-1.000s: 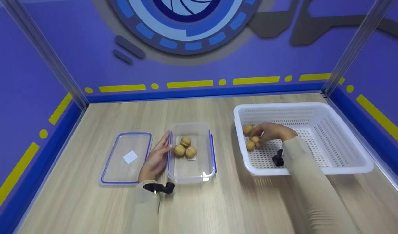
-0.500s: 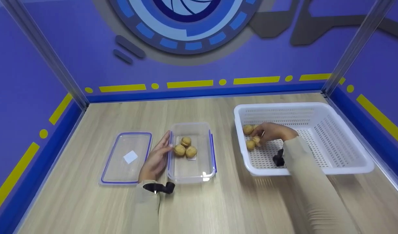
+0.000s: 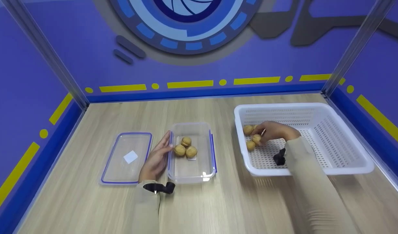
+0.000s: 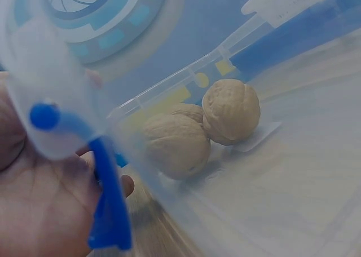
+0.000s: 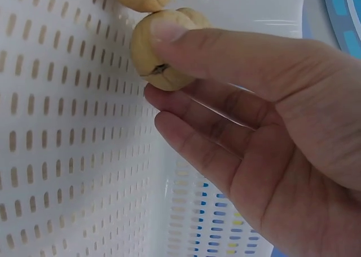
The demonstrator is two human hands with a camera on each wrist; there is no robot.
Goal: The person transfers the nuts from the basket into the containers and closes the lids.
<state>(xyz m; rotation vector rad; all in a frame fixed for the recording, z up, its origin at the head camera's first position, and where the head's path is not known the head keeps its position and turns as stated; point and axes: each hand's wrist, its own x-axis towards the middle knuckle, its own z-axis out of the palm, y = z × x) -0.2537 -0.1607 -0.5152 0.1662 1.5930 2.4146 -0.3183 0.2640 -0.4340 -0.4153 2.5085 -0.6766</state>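
My right hand (image 3: 275, 130) reaches into the white plastic basket (image 3: 348, 146). Between thumb and fingers it pinches a walnut (image 5: 148, 51), seen closely in the right wrist view. Other walnuts (image 3: 250, 145) lie against that one at the basket's left side, some partly covered by the hand. My left hand (image 3: 155, 161) rests along the left wall of a clear food container (image 3: 186, 170), its fingers straight and thumb at the rim. Inside the container, three walnuts (image 4: 231, 111) sit grouped together. A blue-edged clip (image 4: 110, 200) hangs before the left palm.
To the left, a clear lid (image 3: 116, 172) with a blue seal and a white square label lies flat on the wooden table (image 3: 218, 208). Blue-purple panels (image 3: 186, 71) enclose the back and sides. The basket's raised rim surrounds the right hand.
The right hand has shifted very slightly to the right and up at the same walnut, which shows a little more clearly. The left hand and the container have stayed still.
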